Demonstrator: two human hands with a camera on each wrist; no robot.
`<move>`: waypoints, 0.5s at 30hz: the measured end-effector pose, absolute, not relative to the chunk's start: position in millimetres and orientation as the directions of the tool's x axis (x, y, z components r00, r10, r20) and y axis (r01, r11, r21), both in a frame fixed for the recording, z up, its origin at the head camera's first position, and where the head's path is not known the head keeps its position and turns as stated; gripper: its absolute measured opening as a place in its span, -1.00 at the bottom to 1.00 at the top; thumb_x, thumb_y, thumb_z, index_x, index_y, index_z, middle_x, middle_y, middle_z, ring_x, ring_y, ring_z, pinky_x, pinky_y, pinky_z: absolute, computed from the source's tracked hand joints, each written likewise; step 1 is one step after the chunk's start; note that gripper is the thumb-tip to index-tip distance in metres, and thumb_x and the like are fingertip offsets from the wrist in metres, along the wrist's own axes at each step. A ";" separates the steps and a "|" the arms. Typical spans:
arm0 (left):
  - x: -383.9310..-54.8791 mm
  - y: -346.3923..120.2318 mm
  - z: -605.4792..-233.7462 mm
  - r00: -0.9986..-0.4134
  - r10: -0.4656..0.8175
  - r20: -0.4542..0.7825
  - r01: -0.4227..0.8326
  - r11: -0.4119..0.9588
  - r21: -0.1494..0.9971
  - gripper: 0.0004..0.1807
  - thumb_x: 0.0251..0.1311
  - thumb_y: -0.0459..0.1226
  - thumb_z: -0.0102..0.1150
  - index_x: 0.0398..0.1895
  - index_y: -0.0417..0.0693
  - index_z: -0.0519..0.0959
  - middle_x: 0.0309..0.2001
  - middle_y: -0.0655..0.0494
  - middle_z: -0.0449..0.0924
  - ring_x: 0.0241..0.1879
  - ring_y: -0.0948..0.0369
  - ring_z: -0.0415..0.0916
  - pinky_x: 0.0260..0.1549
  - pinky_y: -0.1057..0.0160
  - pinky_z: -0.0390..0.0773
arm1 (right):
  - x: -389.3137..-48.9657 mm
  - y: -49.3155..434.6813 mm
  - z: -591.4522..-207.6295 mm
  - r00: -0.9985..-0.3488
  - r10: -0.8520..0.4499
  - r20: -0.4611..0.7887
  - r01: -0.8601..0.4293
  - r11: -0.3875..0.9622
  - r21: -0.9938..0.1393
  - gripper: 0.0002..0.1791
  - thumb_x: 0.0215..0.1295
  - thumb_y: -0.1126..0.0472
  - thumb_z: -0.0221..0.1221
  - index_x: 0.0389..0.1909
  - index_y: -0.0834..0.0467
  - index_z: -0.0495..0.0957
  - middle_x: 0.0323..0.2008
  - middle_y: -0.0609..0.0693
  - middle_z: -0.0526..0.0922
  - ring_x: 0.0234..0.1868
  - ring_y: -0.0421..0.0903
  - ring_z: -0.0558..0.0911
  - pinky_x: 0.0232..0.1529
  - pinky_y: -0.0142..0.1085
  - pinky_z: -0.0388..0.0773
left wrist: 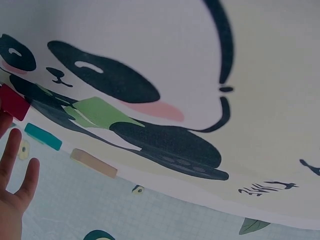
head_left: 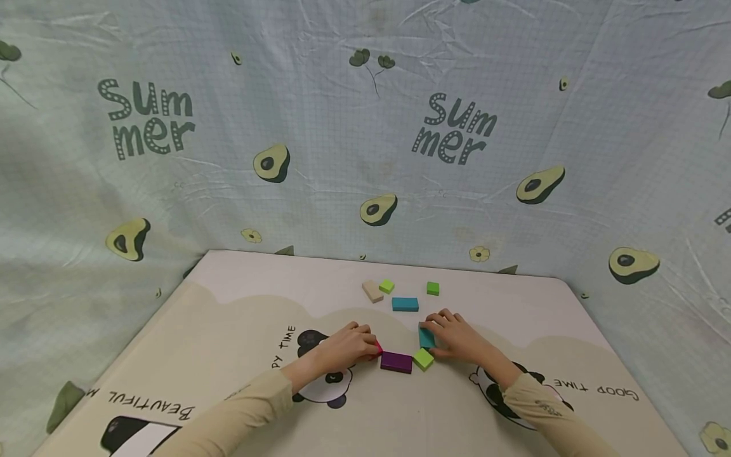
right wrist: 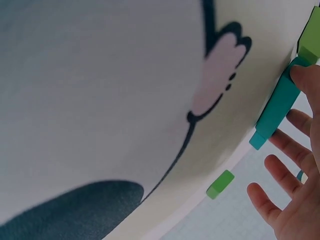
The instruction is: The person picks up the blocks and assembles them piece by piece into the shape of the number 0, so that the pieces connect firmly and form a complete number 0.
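In the head view, my left hand [head_left: 349, 344] pinches a red block [head_left: 379, 347], mostly covered by the fingers. Its corner meets the left end of a purple block [head_left: 396, 362]. Beside the purple one sits a lime green cube [head_left: 423, 359], turned at an angle. A teal block [head_left: 426, 338] lies just beyond the cube, and my right hand [head_left: 457, 336] grips it. The right wrist view shows the thumb on that teal block [right wrist: 278, 102] near the green cube [right wrist: 311, 37], with fingertips along its other side. Part of the red block [left wrist: 14, 102] shows in the left wrist view.
Farther back on the panda-print table [head_left: 251, 374] lie another teal block [head_left: 405, 304], a beige block [head_left: 373, 292] and two small green cubes, one left [head_left: 386, 286] and one right [head_left: 433, 289]. An avocado-print sheet [head_left: 320, 127] hangs behind the table.
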State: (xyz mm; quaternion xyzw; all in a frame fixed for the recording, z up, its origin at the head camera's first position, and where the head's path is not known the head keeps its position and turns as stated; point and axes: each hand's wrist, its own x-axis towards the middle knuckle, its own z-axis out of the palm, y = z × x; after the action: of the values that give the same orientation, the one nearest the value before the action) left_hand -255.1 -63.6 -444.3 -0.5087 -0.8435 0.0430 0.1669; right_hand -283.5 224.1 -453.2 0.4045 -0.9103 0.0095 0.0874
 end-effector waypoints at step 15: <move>-254.0 -63.3 -444.0 -0.431 0.867 0.248 0.849 0.483 -0.214 -0.88 0.12 -0.20 0.11 -0.31 0.20 0.61 -0.26 0.33 0.61 -0.25 0.32 0.42 -0.24 0.33 0.38 | -283.4 225.3 -455.5 -0.657 -0.734 0.174 -0.738 0.673 0.055 -0.46 0.02 -0.03 0.22 0.05 0.06 0.39 -0.04 -0.03 0.46 -0.06 -0.06 0.35 -0.16 -0.16 0.33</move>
State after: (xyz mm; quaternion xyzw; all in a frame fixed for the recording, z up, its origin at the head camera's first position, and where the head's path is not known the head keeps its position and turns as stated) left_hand -254.0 -63.3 -444.0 -0.5075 -0.8455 0.0282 0.1636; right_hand -283.4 225.3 -455.5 0.4042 -0.9100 0.0104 0.0912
